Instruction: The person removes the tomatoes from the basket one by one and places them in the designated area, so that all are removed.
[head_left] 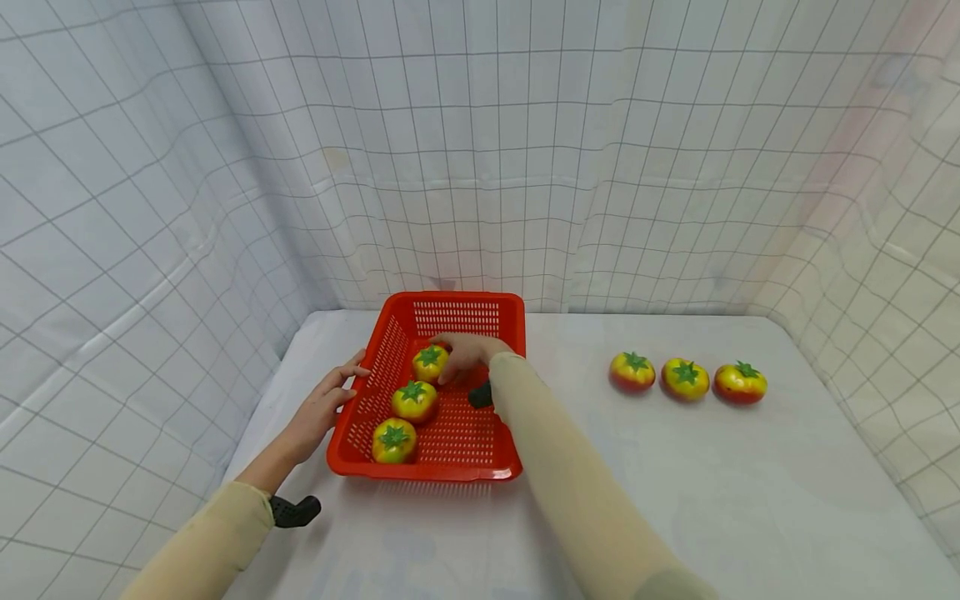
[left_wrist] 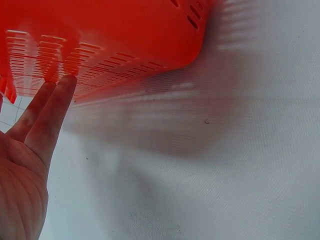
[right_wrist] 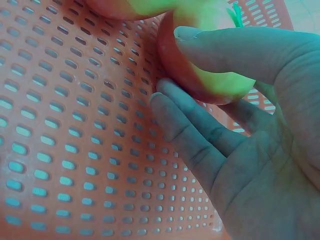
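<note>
Desk (head_left: 675, 483) carries a red basket (head_left: 465, 472) at left. Left hand (head_left: 321, 414), fingers extended, touches its side, presumably steadying it. Right hand (head_left: 469, 352) inside: grip curled round the far tomato (head_left: 430, 364), thumb opposite fingers, likely for control. Middle tomato (head_left: 414, 402) and near tomato (head_left: 394, 442) continue its row, perhaps saving room. Three loose tomatoes (head_left: 685, 380) lie right of basket.

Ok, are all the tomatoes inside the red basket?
No, three tomatoes sit on the table, to the right of the basket.
</note>
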